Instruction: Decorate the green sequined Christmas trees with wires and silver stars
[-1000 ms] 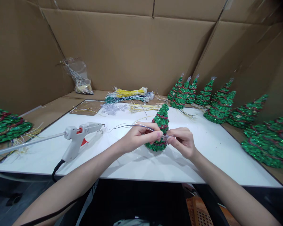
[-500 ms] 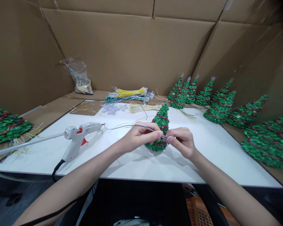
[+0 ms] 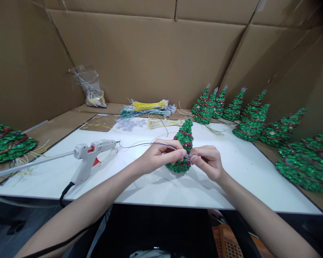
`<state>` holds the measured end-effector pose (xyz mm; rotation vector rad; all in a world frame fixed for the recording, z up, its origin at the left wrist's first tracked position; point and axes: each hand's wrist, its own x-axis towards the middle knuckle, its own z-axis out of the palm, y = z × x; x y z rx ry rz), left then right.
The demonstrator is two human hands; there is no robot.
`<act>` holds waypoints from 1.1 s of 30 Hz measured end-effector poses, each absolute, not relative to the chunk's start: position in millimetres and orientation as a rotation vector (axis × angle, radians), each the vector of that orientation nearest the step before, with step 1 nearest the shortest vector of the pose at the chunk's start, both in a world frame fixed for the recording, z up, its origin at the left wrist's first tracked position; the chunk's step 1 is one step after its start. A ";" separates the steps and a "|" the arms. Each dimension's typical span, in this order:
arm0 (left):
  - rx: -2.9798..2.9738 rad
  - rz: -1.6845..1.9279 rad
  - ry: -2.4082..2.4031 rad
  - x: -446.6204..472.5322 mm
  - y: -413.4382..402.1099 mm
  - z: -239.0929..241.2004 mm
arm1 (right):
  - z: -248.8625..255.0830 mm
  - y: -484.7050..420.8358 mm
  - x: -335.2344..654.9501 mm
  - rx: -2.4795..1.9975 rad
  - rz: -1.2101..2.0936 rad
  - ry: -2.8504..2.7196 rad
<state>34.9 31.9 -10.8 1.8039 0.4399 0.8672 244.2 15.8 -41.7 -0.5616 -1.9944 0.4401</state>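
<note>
My left hand [image 3: 165, 154] pinches a thin dark wire [image 3: 136, 144], whose loose end trails left toward the glue gun's tip. In the fingertips of my right hand [image 3: 208, 161] is a small clear plastic star [image 3: 188, 157]. The wire's end meets the star between my two hands; how they join is too small to tell. Just behind my fingers a green Christmas tree [image 3: 185, 134] with red garland stands upright on the white board, partly hidden by both hands. Its top carries no star.
A white glue gun [image 3: 87, 156] lies at left with its cord over the front edge. Wire bundles [image 3: 150, 105] and clear stars [image 3: 130, 124] lie at the back. Several green trees [image 3: 233, 105] line the right side; another tree [image 3: 10, 141] is far left. Cardboard walls [image 3: 148, 53] surround the board.
</note>
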 end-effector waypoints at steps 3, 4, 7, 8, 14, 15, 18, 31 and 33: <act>1.805 0.871 0.432 34.3 32.0 -10.7 | -41.4 15.8 243.6 -0.554 0.444 -1.996; 1.805 0.871 0.436 34.2 32.1 -10.6 | -41.2 15.7 243.5 -0.554 0.443 -1.997; 1.807 0.867 0.449 34.0 32.4 -10.8 | -41.1 15.5 243.3 -0.565 0.436 -1.996; 1.808 0.868 0.450 34.0 32.4 -11.0 | -41.3 15.6 243.4 -0.570 0.434 -1.996; 1.820 0.873 0.454 35.0 32.7 -12.1 | -42.8 16.3 244.4 -0.573 0.442 -1.993; 1.819 0.874 0.454 35.1 32.7 -12.1 | -43.0 16.3 244.4 -0.572 0.443 -1.992; 1.821 0.883 0.436 35.1 32.8 -12.0 | -43.3 16.4 244.3 -0.567 0.451 -1.988; 1.917 0.922 0.435 35.6 32.9 -13.3 | -44.1 17.6 244.4 -0.542 0.490 -1.966; 1.954 0.937 0.445 35.6 33.1 -13.5 | -44.3 17.6 244.3 -0.537 0.497 -1.968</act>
